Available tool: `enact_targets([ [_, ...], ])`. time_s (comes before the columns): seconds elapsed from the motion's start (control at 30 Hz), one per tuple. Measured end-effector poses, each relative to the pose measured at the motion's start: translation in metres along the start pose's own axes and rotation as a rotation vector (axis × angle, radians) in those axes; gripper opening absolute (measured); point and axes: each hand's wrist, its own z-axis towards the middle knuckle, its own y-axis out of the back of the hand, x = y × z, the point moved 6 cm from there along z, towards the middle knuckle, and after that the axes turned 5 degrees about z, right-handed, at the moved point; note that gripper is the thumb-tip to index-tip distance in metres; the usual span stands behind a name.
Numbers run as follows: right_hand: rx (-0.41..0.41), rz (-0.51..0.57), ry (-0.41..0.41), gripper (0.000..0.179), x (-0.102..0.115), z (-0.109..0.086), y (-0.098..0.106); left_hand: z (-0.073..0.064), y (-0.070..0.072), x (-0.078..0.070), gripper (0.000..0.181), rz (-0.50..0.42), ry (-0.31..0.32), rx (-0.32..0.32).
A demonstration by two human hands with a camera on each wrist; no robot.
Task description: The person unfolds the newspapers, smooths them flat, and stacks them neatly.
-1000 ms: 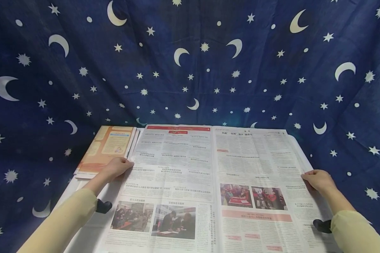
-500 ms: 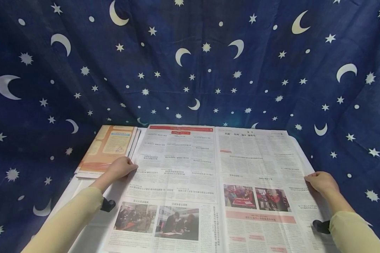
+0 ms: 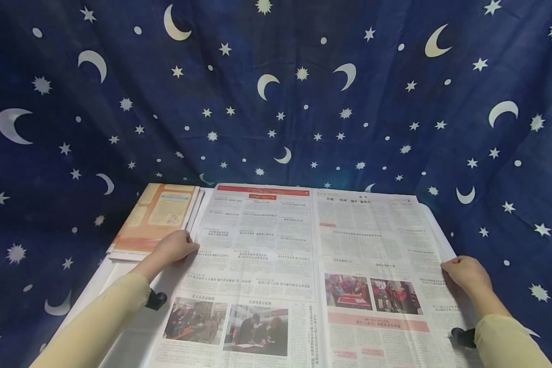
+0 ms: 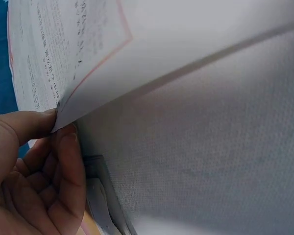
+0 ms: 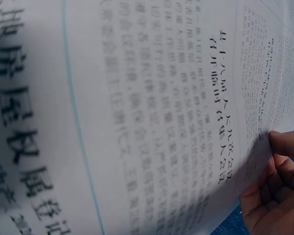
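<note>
An open newspaper (image 3: 276, 245) with photos and a red header strip is spread across the white table in the head view. My left hand (image 3: 176, 247) pinches its left edge between thumb and curled fingers. In the left wrist view, that hand (image 4: 44, 161) lifts the sheet's edge (image 4: 88, 98) above the white surface beneath. My right hand (image 3: 468, 276) pinches the opposite edge. The right wrist view shows the thumb of this hand (image 5: 277, 186) on the printed side, fingers curled behind the paper (image 5: 161, 117).
A stack of booklets with an orange cover (image 3: 154, 220) lies at the back left, close to my left hand. White table surface (image 3: 133, 327) shows left of the newspaper. A dark blue curtain (image 3: 276, 92) with moons and stars hangs behind the table.
The newspaper and both hands have shifted slightly to the right in the head view, then a little lower. Both hands keep their pinch on its edges.
</note>
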Motion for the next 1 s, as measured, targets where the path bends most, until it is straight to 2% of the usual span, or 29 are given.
enact_targets([
  [0.23,0.0,-0.001,-0.015,0.03,-0.0046,0.0007,-0.0008,0.0006,0.0021,-0.0013,0.024,0.015,-0.019,0.03],
  [0.6,0.028,-0.015,-0.012,0.031,-0.0047,0.0036,-0.0023,-0.0015,0.0004,0.0032,0.024,-0.014,0.014,0.052],
  [1.0,0.015,-0.015,-0.009,0.032,-0.0045,0.0035,-0.0031,-0.0014,-0.0006,0.003,0.025,-0.006,0.013,0.055],
])
